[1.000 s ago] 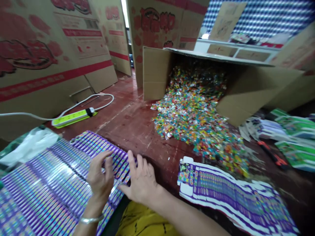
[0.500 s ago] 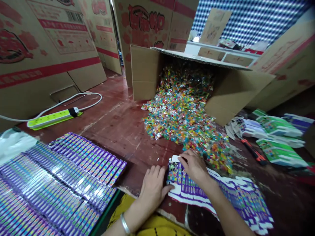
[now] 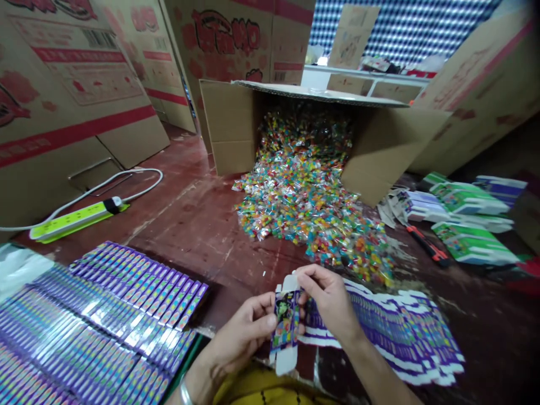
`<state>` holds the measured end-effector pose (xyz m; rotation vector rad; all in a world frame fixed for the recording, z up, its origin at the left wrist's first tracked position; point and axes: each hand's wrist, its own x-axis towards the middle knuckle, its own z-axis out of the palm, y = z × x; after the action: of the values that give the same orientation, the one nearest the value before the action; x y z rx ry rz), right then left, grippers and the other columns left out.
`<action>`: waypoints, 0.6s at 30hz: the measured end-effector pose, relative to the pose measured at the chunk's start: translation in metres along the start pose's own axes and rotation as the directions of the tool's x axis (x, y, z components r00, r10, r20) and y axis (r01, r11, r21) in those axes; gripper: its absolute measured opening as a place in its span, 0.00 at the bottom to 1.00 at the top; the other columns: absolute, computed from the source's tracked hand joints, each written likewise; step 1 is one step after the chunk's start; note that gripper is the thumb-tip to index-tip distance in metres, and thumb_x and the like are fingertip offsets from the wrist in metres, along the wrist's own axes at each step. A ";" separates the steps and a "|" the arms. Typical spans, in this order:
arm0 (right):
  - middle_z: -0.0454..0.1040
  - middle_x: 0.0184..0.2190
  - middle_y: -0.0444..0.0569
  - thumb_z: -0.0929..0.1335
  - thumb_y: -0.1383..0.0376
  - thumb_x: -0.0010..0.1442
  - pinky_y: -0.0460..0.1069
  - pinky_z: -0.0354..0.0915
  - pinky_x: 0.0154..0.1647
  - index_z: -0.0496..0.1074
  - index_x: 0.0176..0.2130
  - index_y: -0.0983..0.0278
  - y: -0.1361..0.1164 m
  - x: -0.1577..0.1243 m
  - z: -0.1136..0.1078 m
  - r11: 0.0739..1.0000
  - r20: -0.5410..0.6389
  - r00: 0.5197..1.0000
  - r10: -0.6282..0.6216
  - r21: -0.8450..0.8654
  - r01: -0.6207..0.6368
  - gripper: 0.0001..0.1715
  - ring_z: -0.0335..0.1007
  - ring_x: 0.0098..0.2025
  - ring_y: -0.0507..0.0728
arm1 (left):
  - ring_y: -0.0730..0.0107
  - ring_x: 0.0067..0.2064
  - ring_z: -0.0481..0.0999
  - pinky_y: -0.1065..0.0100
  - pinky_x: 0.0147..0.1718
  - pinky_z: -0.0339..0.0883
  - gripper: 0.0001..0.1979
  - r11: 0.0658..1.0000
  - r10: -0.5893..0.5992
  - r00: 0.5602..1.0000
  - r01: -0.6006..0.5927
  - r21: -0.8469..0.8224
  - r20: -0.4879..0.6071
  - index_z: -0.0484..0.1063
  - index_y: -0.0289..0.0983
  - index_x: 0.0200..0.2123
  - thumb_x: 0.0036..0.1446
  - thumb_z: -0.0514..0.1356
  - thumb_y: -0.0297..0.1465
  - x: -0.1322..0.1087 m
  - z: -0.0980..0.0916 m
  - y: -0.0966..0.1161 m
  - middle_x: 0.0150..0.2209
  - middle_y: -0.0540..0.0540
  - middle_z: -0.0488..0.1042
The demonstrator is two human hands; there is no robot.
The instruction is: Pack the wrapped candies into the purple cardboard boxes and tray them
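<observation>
Both hands had shifted within half a second: the left hand (image 3: pixel 248 326) left its spot beside the row of flat cartons (image 3: pixel 392 329), and a purple carton (image 3: pixel 286 322) came up between it and the right hand (image 3: pixel 329 298), just in front of the row's left end. The left grip was clamped on the carton, thumb across its front. The right fingertips touched the upper flap; whether they pinched it could not be told. White flaps stood open at both ends, suggesting that the step in hand was working one carton's ends into shape. The next move appeared to call for a steady left hold and light right fingers. Beyond, candy packets (image 3: pixel 304 208) spilled from a cardboard box (image 3: pixel 379 163) onto the counter (image 3: pixel 189 225). The carton's back and inside were hidden, the box's depths lay in shadow, and the packed cartons (image 3: pixel 84 320) were cut off at left.
</observation>
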<state>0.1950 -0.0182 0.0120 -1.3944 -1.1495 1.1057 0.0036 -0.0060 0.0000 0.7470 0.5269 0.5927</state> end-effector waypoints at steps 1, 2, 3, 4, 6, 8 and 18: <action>0.76 0.33 0.47 0.67 0.56 0.65 0.46 0.67 0.24 0.73 0.38 0.63 0.000 -0.005 0.004 0.999 -0.022 0.999 -0.028 -0.031 0.028 0.13 0.71 0.24 0.52 | 0.58 0.39 0.79 0.61 0.42 0.70 0.24 0.997 -0.015 1.000 0.016 -0.077 0.008 0.75 0.35 0.45 0.48 0.70 0.41 -0.002 0.002 0.000 0.37 0.41 0.77; 0.76 0.37 0.49 0.66 0.57 0.66 0.47 0.70 0.27 0.74 0.42 0.63 0.000 -0.010 0.008 0.992 -0.046 0.995 -0.088 -0.090 0.083 0.13 0.73 0.27 0.53 | 0.56 0.41 0.79 0.59 0.44 0.70 0.25 0.990 -0.030 0.999 0.031 -0.136 0.009 0.74 0.36 0.49 0.48 0.71 0.39 -0.004 0.002 0.001 0.40 0.39 0.78; 0.75 0.41 0.51 0.65 0.60 0.66 0.49 0.72 0.32 0.74 0.47 0.62 -0.001 -0.015 0.010 0.970 -0.064 0.983 -0.174 -0.181 0.160 0.13 0.74 0.32 0.55 | 0.56 0.42 0.80 0.58 0.46 0.70 0.26 0.984 -0.044 0.999 0.043 -0.171 -0.003 0.74 0.37 0.51 0.49 0.70 0.38 -0.007 0.002 0.002 0.42 0.39 0.79; 0.74 0.45 0.53 0.64 0.62 0.67 0.51 0.72 0.39 0.72 0.52 0.60 -0.002 -0.020 0.012 0.925 -0.066 0.959 -0.275 -0.290 0.245 0.16 0.75 0.37 0.56 | 0.55 0.43 0.80 0.57 0.47 0.70 0.26 0.983 -0.052 0.998 0.045 -0.180 -0.032 0.73 0.38 0.52 0.50 0.70 0.36 -0.010 0.001 0.003 0.43 0.38 0.79; 0.72 0.47 0.53 0.64 0.65 0.66 0.53 0.70 0.47 0.68 0.59 0.57 -0.006 -0.030 0.015 0.800 0.030 0.914 -0.405 -0.472 0.370 0.23 0.72 0.45 0.59 | 0.54 0.45 0.80 0.55 0.50 0.69 0.24 0.984 -0.070 0.994 0.056 -0.168 -0.079 0.75 0.40 0.52 0.51 0.70 0.36 -0.015 -0.004 0.006 0.44 0.39 0.80; 0.72 0.42 0.50 0.65 0.66 0.64 0.52 0.69 0.45 0.65 0.62 0.55 -0.013 -0.037 0.017 0.758 0.183 0.913 -0.364 -0.511 0.405 0.27 0.71 0.42 0.58 | 0.51 0.46 0.79 0.52 0.51 0.68 0.23 0.988 -0.082 0.992 0.069 -0.136 -0.092 0.77 0.39 0.50 0.50 0.70 0.37 -0.020 -0.010 0.010 0.44 0.38 0.80; 0.72 0.20 0.38 0.71 0.66 0.55 0.41 0.59 0.22 0.77 0.39 0.62 -0.036 -0.026 -0.019 0.969 0.628 0.761 0.166 -0.245 -0.009 0.09 0.67 0.20 0.49 | 0.51 0.53 0.71 0.55 0.56 0.60 0.22 0.872 -0.089 0.985 0.005 0.489 0.149 0.75 0.44 0.54 0.55 0.66 0.38 -0.038 -0.004 0.030 0.50 0.43 0.75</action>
<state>0.2064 -0.0438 0.0515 -1.2719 -1.7643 1.6421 -0.0354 -0.0113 0.0282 1.2509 0.5425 0.3440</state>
